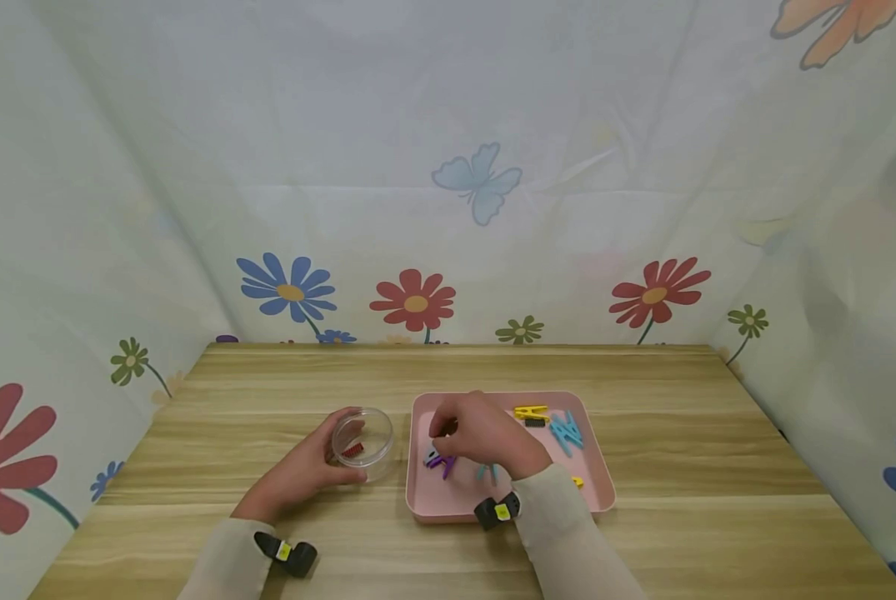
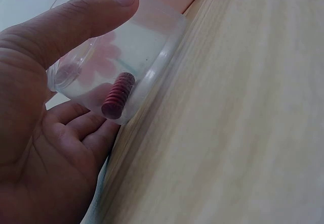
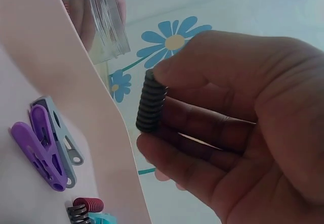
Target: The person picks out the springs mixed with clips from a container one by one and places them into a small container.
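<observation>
My left hand (image 1: 305, 467) grips a clear plastic jar (image 2: 147, 37) around its side, on the table left of the tray. Inside the jar a red coil spring (image 2: 118, 95) lies near the bottom. Over the left part of the pink tray (image 1: 448, 505), my right hand (image 1: 488, 429) pinches a dark coil spring (image 3: 151, 102) between thumb and finger. Below that hand lie a purple clothespin (image 3: 43, 145) and a grey clothespin (image 3: 66, 138). Also in the tray are another red spring (image 3: 89, 205) and another dark spring (image 3: 79, 214).
Toward the tray's right are yellow clothespins (image 1: 532, 412), a black spring (image 1: 535, 423) and light blue clothespins (image 1: 566, 433). A yellow piece (image 1: 578, 482) shows beside my right sleeve. Behind the wooden table (image 1: 327, 375) hangs a flowered curtain (image 1: 342, 208).
</observation>
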`<action>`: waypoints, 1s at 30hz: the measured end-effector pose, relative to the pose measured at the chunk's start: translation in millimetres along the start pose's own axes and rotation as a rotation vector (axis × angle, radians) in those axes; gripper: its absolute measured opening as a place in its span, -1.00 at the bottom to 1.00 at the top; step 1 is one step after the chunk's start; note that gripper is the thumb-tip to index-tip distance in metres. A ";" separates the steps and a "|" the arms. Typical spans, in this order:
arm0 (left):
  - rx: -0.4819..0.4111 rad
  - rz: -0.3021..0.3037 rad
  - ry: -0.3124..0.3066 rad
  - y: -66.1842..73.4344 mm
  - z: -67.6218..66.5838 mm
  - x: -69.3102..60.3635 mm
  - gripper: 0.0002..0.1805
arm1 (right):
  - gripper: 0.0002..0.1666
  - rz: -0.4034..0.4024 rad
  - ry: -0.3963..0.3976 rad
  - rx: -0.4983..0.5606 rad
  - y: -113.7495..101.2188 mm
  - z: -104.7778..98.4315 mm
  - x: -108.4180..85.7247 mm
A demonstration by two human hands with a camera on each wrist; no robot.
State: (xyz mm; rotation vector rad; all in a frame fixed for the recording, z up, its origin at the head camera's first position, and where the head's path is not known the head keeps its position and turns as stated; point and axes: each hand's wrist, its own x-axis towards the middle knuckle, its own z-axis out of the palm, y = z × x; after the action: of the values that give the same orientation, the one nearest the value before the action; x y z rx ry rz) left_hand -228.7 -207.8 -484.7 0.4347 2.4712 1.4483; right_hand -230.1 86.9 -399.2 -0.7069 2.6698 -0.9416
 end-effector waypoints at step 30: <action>-0.032 -0.002 -0.011 -4.0 -1.3 1.6 0.02 | -0.94 -0.260 0.148 0.073 -4.1 9.1 5.2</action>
State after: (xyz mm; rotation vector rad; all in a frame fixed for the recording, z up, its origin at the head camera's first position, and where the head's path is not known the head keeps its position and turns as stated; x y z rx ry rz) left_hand -231.1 -210.1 -487.7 0.4324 2.4353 1.4786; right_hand -229.8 76.7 -403.9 -1.0240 2.6965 -1.1924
